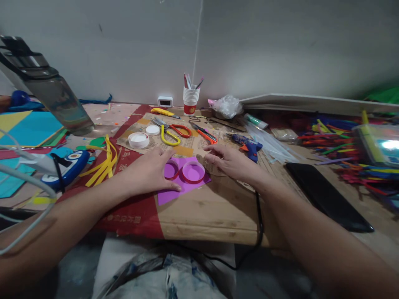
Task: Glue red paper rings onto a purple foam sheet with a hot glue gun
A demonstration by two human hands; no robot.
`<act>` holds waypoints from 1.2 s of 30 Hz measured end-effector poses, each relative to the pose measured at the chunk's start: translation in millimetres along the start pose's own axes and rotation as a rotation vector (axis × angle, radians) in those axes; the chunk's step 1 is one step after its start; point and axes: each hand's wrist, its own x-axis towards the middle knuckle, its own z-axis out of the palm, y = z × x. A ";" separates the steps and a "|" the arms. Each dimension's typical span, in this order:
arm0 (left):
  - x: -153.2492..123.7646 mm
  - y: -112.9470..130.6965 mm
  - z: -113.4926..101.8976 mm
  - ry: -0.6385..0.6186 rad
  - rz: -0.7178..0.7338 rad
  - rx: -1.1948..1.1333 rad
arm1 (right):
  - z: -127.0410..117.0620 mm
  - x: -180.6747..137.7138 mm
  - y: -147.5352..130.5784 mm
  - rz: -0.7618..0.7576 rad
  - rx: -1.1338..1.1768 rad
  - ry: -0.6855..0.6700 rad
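Under both hands a wooden table (pixel 199 216) is seen, strewn with craft things. Well off to the outer side of the right hand (pixel 230 162) a flat black slab (pixel 327 195) is laid, and far beyond the left hand (pixel 152 172), to its outer side, a grey bottle (pixel 52 91) is stood tilted in the view. Between the hands a purple sheet (pixel 183 189) is spread on the table. The left hand is pressed palm down on the sheet's near-left part, fingers spread and released, nothing clasped; its edge is laid against the left ring (pixel 172 169), which is partly covered by it. The right ring (pixel 193 172) is set flat on the sheet just beside the right hand, which is rested palm down, loosely curved, with nothing gripped. Beyond the fingertips, scissors (pixel 174 133) with yellow and red handles are laid; a blue glue gun (pixel 249 145) is placed just past the right hand, and a white lid (pixel 139 140) just past the left.
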 end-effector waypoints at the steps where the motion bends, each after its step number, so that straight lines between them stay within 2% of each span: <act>1: -0.3 2.0 0.1 0.000 -0.012 0.004 | 0.1 0.5 0.2 0.000 -0.003 0.002; 5: 0.1 9.1 -1.9 -0.031 -0.042 0.038 | -2.2 -1.5 -2.5 0.030 0.039 -0.019; 8: 0.5 8.5 -6.6 -0.061 -0.043 0.043 | -6.5 -6.0 -5.9 0.036 0.098 -0.098; 13: 0.9 -6.9 -16.5 -0.138 0.019 -0.014 | -12.2 -13.7 -13.2 -0.092 -0.139 -0.222; 17: 3.8 -13.1 -20.7 -0.177 0.042 -0.021 | -10.0 -18.4 -21.2 -0.023 -0.225 -0.270; 22: 7.5 -6.9 -24.6 -0.222 0.022 -0.032 | -3.5 -19.5 -22.2 0.052 -0.204 -0.242; 30: 3.0 -1.5 -27.0 -0.282 -0.031 -0.083 | -1.7 -20.4 -23.9 -0.005 -0.239 -0.186; 33: 5.6 -4.7 -30.9 -0.313 -0.053 -0.081 | -3.0 -23.4 -31.7 0.043 -0.251 -0.181; 36: 10.3 -11.5 -36.5 -0.291 -0.068 -0.044 | -2.9 -27.1 -38.7 0.113 -0.217 -0.184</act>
